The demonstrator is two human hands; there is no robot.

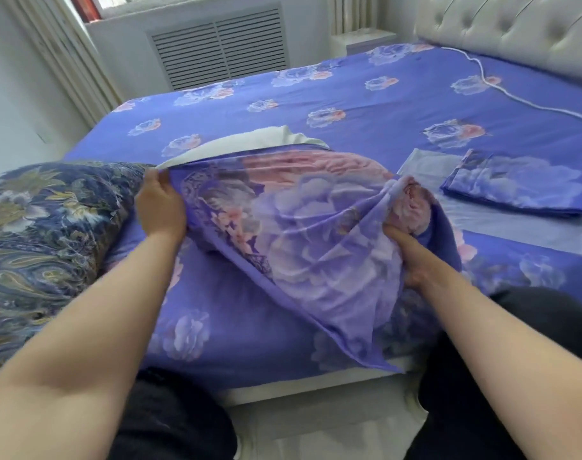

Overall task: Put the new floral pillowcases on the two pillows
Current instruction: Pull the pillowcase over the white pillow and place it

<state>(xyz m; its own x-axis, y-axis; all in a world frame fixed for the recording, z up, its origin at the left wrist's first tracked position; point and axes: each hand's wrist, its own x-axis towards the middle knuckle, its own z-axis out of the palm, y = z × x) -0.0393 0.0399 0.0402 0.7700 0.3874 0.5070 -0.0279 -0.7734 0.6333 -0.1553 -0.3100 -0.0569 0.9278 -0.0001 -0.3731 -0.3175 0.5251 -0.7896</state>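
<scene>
Under my grip lies a blue flowered bedsheet [349,94]. Far beyond it and to the right, I see a white tufted headboard [515,24], with a white cable [528,102] trailing over the sheet. Straight beyond sits a slatted vent grille [220,48].

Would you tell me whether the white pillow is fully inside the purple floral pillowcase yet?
Partly in: the white pillow's far end still shows beyond the purple floral pillowcase.
</scene>
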